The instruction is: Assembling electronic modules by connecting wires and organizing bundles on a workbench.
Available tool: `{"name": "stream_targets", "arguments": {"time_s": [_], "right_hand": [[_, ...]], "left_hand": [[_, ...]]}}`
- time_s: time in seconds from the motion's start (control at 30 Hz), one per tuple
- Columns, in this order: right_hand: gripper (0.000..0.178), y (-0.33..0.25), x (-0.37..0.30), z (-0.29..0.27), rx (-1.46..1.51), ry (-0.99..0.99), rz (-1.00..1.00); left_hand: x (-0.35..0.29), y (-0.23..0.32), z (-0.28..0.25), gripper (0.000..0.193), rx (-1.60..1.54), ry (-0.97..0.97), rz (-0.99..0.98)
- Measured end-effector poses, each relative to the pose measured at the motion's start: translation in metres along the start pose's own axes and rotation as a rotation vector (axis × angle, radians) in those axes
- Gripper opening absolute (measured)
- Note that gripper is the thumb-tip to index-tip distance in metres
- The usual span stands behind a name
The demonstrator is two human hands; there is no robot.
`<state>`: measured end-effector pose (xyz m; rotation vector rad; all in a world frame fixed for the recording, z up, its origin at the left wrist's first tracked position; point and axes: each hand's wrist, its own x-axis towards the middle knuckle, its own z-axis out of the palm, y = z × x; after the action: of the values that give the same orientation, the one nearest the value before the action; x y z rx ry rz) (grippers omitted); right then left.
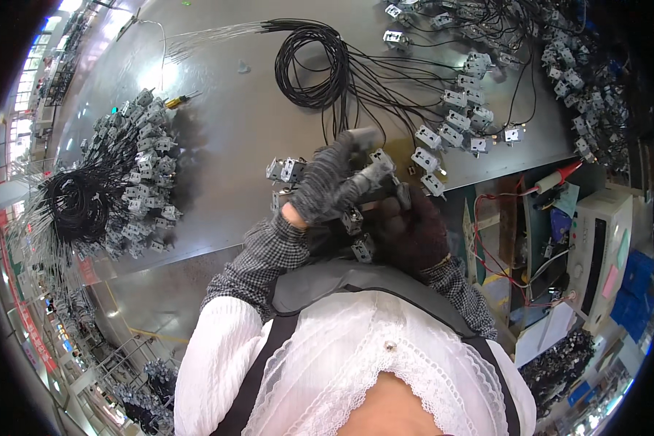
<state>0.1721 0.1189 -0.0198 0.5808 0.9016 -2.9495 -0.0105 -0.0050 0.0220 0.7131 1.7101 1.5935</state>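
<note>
My left hand (pixel 327 182), in a grey knit glove with pale fingertip covers, reaches over the table's front edge. Between its thumb and finger sits a small metal switch unit (pixel 382 160). My right hand (pixel 413 231), in a dark maroon glove, is just to the right and lower; it is blurred and shadowed, so its grip is hidden. Similar metal units (pixel 292 170) lie left of my left hand, and another unit (pixel 362 249) is below it, near my apron. Several more units (pixel 452 118) with black leads lie to the right of my hands.
A coil of black leads (pixel 312 69) lies on the metal table (pixel 225 145). Heaped units with leads (pixel 142 156) stand at the left, beside a yellow-handled screwdriver (pixel 176 102). At the right are a red-tipped probe (pixel 557 176) on red wire and a beige instrument box (pixel 596 243).
</note>
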Motion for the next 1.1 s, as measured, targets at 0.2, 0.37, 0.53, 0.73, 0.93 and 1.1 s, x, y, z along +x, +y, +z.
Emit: {"name": "stream_targets", "arguments": {"time_s": [0.2, 0.37, 0.53, 0.73, 0.93, 1.1], "right_hand": [[0.031, -0.018, -0.008, 0.011, 0.234, 0.001, 0.202], [0.038, -0.037, 0.017, -0.012, -0.853, 0.04, -0.322], [0.034, -0.059, 0.041, -0.002, -0.909, 0.164, -0.409], [0.028, -0.064, 0.03, 0.01, -0.926, 0.262, -0.22], [0.021, -0.044, -0.003, 0.014, -1.271, 0.238, -0.418], [0.024, -0.044, 0.004, 0.027, -1.533, 0.099, -0.519]], "left_hand": [[-0.027, 0.033, -0.024, 0.065, 1.085, -0.221, 0.169], [-0.03, 0.009, -0.023, 0.071, 1.029, -0.141, 0.218], [-0.008, 0.01, -0.019, 0.066, 0.806, -0.116, 0.261], [0.007, 0.015, -0.019, 0.048, 0.864, -0.215, 0.152], [0.006, 0.019, -0.015, 0.046, 0.874, -0.209, 0.099], [0.008, 0.018, -0.01, 0.049, 1.04, -0.176, 0.113]]}}
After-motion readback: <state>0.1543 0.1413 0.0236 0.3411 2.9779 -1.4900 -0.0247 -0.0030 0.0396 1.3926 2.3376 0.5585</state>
